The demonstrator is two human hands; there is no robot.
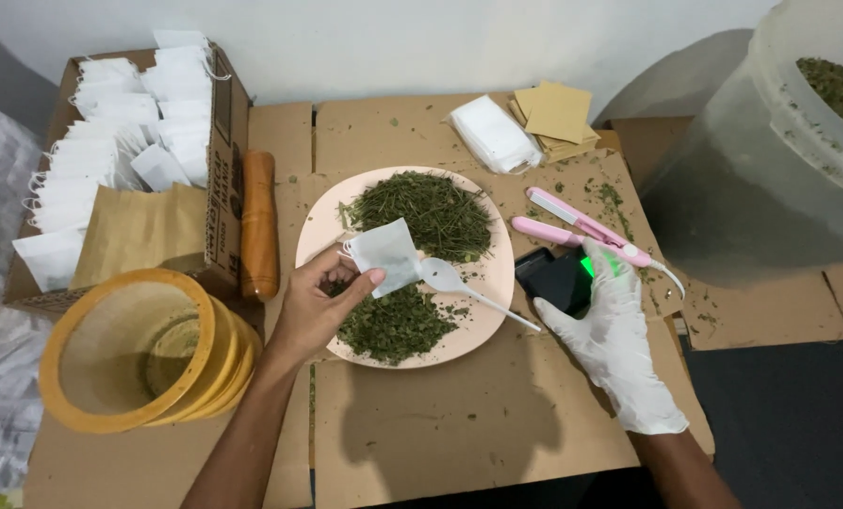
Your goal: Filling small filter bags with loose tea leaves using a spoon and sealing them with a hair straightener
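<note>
My bare left hand (319,303) pinches a small white filter bag (384,254) between thumb and fingers, holding it over the near-left edge of the pink plate (493,283). My gloved right hand (612,332) rests with fingers spread on a small black digital scale (551,276), gripping nothing. A white plastic spoon (459,283) lies on the plate between two heaps of dried green herb (431,212). Everything sits on flattened brown cardboard (459,424) strewn with herb crumbs, against a pale wall. A pink sealing tong (581,228) lies beside the scale. To my left stand a carton of white bags (120,132) and yellow sieves (139,349); a translucent tub (779,160) stands right.
</note>
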